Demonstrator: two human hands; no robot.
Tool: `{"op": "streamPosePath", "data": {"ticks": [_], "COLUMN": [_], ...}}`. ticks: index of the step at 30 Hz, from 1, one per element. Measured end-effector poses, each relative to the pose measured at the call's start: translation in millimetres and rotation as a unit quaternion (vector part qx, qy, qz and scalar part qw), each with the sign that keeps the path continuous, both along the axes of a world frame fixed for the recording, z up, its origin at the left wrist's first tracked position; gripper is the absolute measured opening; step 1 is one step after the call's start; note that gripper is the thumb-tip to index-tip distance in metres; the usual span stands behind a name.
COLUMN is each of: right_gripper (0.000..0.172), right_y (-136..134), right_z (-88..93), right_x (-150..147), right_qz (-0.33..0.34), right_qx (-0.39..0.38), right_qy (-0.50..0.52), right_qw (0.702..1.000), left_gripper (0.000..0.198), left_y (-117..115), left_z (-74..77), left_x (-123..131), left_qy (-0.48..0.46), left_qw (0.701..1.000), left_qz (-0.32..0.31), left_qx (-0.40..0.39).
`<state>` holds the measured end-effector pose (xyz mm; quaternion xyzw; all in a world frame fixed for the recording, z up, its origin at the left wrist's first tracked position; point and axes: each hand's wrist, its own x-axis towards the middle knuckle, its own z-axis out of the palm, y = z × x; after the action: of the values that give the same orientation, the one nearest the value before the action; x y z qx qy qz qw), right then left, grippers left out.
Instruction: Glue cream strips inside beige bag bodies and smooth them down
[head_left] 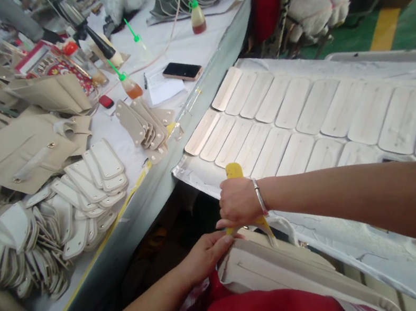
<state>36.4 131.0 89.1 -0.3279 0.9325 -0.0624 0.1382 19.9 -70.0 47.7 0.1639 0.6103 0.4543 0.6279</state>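
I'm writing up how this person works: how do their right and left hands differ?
The right hand is closed in a fist around a yellow tool; the left hand has its thumb stretched out at the corner of a beige piece.
The right wrist wears a bracelet; the left wrist is bare.
The right hand sits higher in the picture than the left.
Both are ungloved and close together.

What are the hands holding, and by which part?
The right hand grips a yellow tool around its handle; the left hand seems to pinch a beige bag at its edge.
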Motion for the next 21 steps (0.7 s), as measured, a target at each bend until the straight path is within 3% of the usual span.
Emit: {"op": "streamPosePath", "data": {"ticks": [10, 16, 21], "right_gripper": [0.056, 0.051, 0.043], "right_y": [-9, -18, -28], "right_z": [0.9, 7.5, 12.3], "right_x": [36, 45, 48], "right_qz": [-0.175, -0.203, -0.211], "right_qx": [0.048, 0.045, 0.038], "right_qy": [-0.068, -0.006, 0.067], "right_qw": [0.981, 0.978, 0.974], "left_gripper": [0.043, 0.041, 0.064], "left_y": [8, -9, -30], "left_z": [5.6, 5.7, 2.4], "left_x": [10, 14, 9], "left_qy": [0.023, -0.016, -0.074], "left_qw": [0.999, 0.996, 0.987], "left_qz": [0.026, 0.067, 0.072], "left_qx": [0.003, 0.055, 0.126]}}
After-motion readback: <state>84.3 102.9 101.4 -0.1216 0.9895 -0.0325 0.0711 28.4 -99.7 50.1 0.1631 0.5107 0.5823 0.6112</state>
